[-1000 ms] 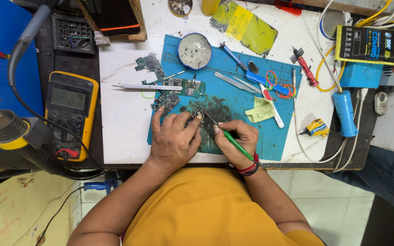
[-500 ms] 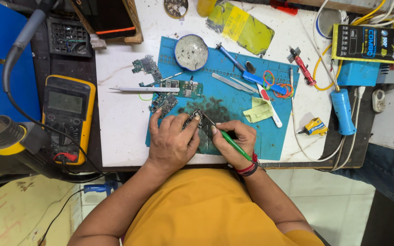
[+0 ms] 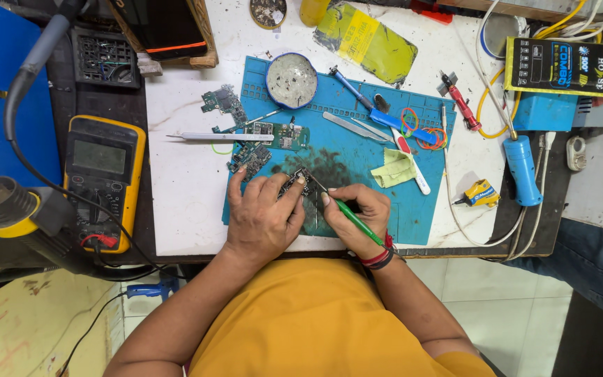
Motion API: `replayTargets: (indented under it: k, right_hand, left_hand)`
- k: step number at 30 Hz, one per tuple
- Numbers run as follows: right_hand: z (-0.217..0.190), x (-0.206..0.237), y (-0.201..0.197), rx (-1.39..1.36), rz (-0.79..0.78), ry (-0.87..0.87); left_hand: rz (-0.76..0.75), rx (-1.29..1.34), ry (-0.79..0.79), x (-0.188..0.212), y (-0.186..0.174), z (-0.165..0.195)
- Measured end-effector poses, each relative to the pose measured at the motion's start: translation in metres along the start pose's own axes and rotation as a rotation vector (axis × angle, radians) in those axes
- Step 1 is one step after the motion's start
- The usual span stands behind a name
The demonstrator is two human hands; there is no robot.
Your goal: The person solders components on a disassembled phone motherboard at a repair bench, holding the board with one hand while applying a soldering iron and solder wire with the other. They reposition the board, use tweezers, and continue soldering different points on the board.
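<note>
Two bare hands work over a blue mat [image 3: 357, 216] on a white tabletop [image 3: 183, 202]. At far left sits a yellow multimeter [image 3: 102, 181], its cable partly hidden. The left hand [image 3: 263, 216] pins a small circuit board [image 3: 294, 183], mostly covered by its fingers. The right hand [image 3: 354, 216] grips a green-handled tool [image 3: 354, 218], tip touching the board. Loose boards [image 3: 249, 157] lie just above; a blue tool [image 3: 523, 171] rests far right.

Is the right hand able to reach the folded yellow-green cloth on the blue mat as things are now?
Probably yes. The folded yellow-green cloth lies just beyond the right hand, with bare blue mat between them. But that hand grips a green-handled tool, so its fingers are busy.
</note>
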State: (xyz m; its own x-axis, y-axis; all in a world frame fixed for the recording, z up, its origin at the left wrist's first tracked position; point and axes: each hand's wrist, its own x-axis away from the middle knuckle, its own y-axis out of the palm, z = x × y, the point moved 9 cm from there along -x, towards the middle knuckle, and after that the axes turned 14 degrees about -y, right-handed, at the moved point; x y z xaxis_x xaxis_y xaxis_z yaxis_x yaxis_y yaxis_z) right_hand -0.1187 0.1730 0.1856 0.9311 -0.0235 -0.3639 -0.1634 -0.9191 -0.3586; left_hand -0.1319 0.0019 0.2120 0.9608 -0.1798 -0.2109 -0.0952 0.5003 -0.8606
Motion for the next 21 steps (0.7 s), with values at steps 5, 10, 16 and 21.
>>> replayTargets:
  k: [5,10,16,21]
  right_hand:
    - [-0.0016,0.0006,-0.0009,0.006,-0.012,-0.01]
    - [0.0,0.0021,-0.0006,0.006,0.0,0.016]
    - [-0.0006,0.0021,-0.0013,0.017,0.01,0.009]
    - [-0.0005,0.0026,-0.0008,0.023,0.002,0.005]
  left_hand:
    - [-0.005,0.002,0.005,0.0005,0.0001,0.0008]
    - [-0.004,0.004,0.004,0.0005,0.0001,0.0006]
    - [-0.001,-0.001,0.005,0.0006,-0.0002,0.0006]
    - [-0.003,0.002,0.002,0.0015,0.0007,-0.0006]
